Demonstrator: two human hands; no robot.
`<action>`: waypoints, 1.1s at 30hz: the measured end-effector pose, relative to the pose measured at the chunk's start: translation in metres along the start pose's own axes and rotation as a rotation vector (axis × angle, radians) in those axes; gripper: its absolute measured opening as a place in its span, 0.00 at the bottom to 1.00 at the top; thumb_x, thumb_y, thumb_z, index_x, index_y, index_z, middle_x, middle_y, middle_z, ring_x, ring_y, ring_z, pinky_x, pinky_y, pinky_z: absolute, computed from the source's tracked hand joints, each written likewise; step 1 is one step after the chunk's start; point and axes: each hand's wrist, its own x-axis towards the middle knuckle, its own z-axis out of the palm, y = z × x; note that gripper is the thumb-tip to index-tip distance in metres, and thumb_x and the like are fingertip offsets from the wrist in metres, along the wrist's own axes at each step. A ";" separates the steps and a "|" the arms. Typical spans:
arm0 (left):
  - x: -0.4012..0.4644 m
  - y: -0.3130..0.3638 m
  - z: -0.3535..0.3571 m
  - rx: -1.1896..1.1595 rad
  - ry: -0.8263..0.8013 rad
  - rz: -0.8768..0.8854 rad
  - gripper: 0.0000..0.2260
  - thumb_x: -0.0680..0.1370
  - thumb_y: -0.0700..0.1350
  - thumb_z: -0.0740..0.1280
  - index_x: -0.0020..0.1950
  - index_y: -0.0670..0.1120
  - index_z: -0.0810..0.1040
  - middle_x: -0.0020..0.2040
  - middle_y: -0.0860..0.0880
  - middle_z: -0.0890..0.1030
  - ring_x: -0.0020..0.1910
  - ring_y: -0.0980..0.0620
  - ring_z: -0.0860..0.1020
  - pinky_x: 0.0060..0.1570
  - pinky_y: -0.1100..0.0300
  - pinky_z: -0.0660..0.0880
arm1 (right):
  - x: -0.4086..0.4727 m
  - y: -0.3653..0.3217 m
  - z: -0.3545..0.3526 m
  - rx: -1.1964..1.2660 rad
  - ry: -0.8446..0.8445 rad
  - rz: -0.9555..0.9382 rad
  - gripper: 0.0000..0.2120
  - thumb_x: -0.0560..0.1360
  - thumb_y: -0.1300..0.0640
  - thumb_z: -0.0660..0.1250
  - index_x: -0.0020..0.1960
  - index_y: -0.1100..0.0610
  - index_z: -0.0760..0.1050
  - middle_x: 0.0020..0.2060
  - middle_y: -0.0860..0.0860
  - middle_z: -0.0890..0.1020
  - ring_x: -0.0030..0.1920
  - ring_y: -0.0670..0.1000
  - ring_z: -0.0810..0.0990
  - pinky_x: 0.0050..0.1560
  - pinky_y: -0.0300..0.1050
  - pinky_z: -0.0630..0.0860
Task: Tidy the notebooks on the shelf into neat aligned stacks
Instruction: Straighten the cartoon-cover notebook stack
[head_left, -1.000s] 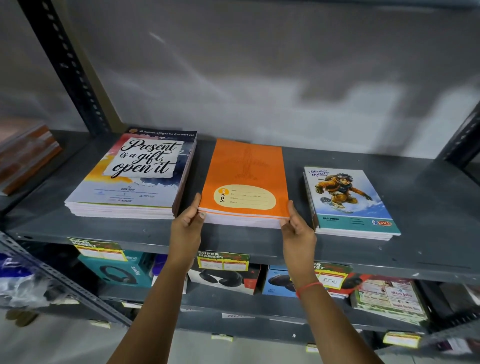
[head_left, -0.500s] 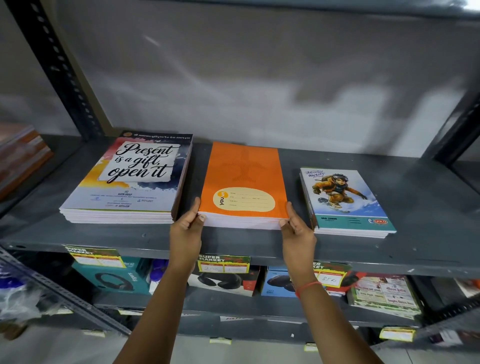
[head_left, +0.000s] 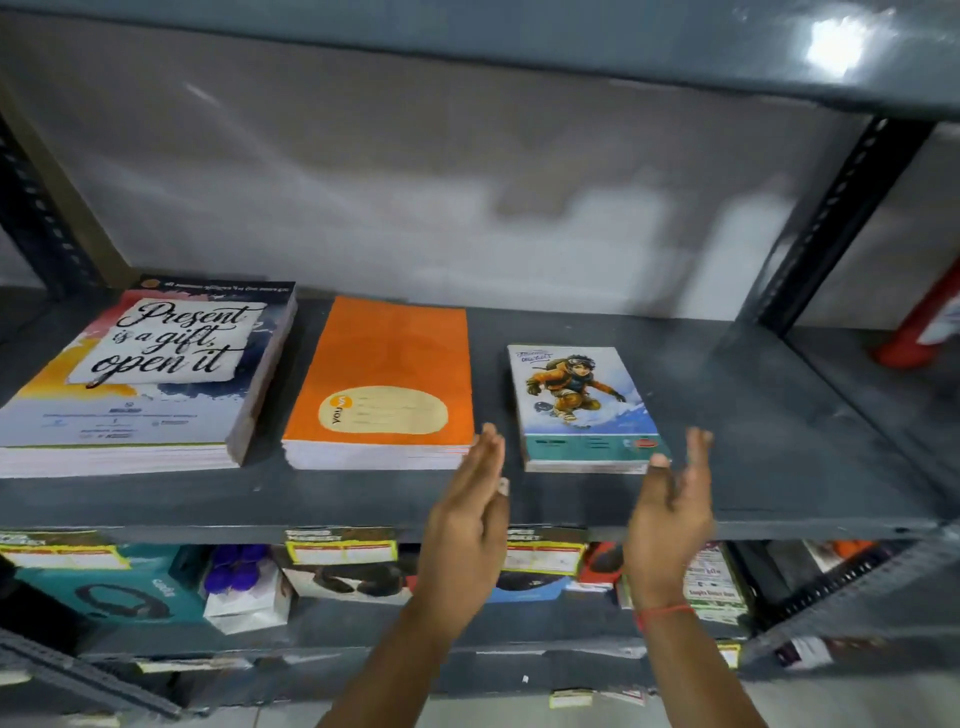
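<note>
Three stacks of notebooks lie on the grey metal shelf (head_left: 753, 467). At the left is a large stack with a "Present is a gift, open it" cover (head_left: 150, 374). The orange stack (head_left: 384, 384) sits in the middle. A smaller stack with a cartoon snowboarder cover (head_left: 576, 405) lies to the right. My left hand (head_left: 467, 514) is flat and open in front of the gap between the orange and small stacks. My right hand (head_left: 672, 509) is open at the small stack's front right corner, thumb near its edge. Neither hand holds anything.
The shelf below holds boxed headphones (head_left: 119, 587) and other packaged goods with yellow price tags. Dark slotted uprights (head_left: 836, 208) stand at both sides. A red object (head_left: 919, 322) stands on the neighbouring shelf at the far right. The shelf above (head_left: 519, 47) overhangs.
Both hands have left the orange stack and moved right, now open on either side of the small snowboarder stack. The view has shifted right too.
</note>
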 end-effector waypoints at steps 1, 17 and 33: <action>0.002 0.005 0.013 -0.040 -0.048 -0.075 0.22 0.78 0.41 0.58 0.69 0.55 0.55 0.71 0.59 0.57 0.73 0.57 0.59 0.67 0.75 0.56 | 0.012 0.005 -0.009 -0.017 0.011 0.045 0.23 0.79 0.58 0.58 0.73 0.57 0.61 0.68 0.45 0.66 0.63 0.33 0.70 0.55 0.19 0.65; 0.034 0.004 0.052 -0.148 -0.033 -0.542 0.20 0.79 0.39 0.57 0.70 0.48 0.64 0.58 0.52 0.72 0.49 0.60 0.72 0.36 0.83 0.68 | 0.070 0.036 -0.044 -0.063 -0.726 0.252 0.27 0.77 0.56 0.62 0.74 0.51 0.58 0.57 0.42 0.75 0.59 0.46 0.74 0.54 0.31 0.73; 0.040 0.007 0.060 -0.276 0.193 -0.621 0.17 0.75 0.35 0.64 0.63 0.41 0.74 0.54 0.50 0.78 0.45 0.61 0.74 0.44 0.75 0.74 | 0.073 0.042 -0.037 -0.061 -0.591 0.273 0.20 0.77 0.61 0.62 0.68 0.51 0.70 0.48 0.39 0.77 0.40 0.34 0.76 0.42 0.24 0.75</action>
